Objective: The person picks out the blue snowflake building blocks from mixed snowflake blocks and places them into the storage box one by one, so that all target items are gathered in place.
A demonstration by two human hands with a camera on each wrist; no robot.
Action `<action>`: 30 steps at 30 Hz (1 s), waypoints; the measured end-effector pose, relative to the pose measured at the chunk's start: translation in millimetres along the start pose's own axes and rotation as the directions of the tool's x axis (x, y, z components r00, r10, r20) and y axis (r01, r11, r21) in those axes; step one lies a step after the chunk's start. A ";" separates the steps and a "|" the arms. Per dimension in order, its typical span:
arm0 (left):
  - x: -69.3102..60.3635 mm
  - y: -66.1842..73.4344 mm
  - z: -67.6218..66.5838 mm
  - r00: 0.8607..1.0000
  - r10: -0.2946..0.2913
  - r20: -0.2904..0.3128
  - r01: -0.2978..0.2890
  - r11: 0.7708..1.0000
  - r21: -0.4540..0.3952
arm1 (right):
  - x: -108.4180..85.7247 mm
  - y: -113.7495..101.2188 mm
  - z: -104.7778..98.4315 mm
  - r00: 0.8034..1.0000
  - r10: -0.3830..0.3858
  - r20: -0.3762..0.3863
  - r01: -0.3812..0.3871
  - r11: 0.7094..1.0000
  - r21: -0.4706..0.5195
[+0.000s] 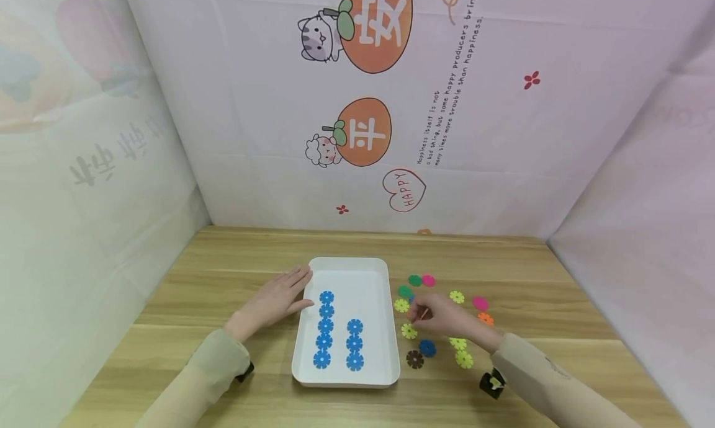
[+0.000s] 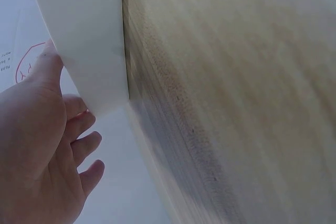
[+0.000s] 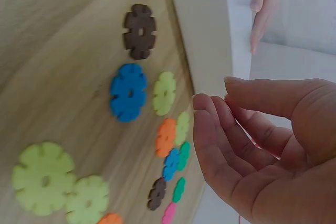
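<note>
A white tray [image 1: 377, 378] holds two columns of blue notched discs, several in the left column [image 1: 326, 325] and three in the right [image 1: 354, 343]. My left hand [image 1: 279, 298] rests at the tray's far left corner, fingers extended, thumb over the rim. In the left wrist view its fingertips touch the tray wall [image 2: 89, 35]. Right of the tray, my right hand [image 1: 441, 316] hovers over loose discs, fingers loosely bent. No disc shows between its fingertips in the right wrist view. An orange disc [image 3: 166, 137] lies on the table below it, beside lime discs [image 3: 164, 94].
Several other notched discs lie scattered right of the tray, among them brown [image 1: 415, 359], blue [image 1: 427, 348], lime [image 1: 463, 359], pink [image 1: 480, 303] and green [image 1: 414, 280]. Printed cloth walls [image 1: 251, 136] enclose the wooden table [image 1: 246, 248] at the back and both sides.
</note>
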State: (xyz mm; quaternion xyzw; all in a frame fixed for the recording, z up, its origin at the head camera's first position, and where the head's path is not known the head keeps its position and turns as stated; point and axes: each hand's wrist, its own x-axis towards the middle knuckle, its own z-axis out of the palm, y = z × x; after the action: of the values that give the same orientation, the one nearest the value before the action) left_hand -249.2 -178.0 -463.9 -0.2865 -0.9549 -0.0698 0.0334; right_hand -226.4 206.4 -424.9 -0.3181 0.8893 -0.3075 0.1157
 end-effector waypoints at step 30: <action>1.5 -1.8 1.6 1.000 0.005 0.003 -0.005 1.000 0.015 | -32.1 25.4 23.4 0.995 0.091 -0.042 -0.093 0.995 -0.040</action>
State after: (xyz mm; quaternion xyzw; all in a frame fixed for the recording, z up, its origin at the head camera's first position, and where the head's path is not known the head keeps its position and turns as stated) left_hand -251.6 -178.5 -465.4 -0.2887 -0.9548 -0.0620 0.0344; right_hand -204.9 231.2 -458.7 -0.2730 0.9114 -0.2894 0.1050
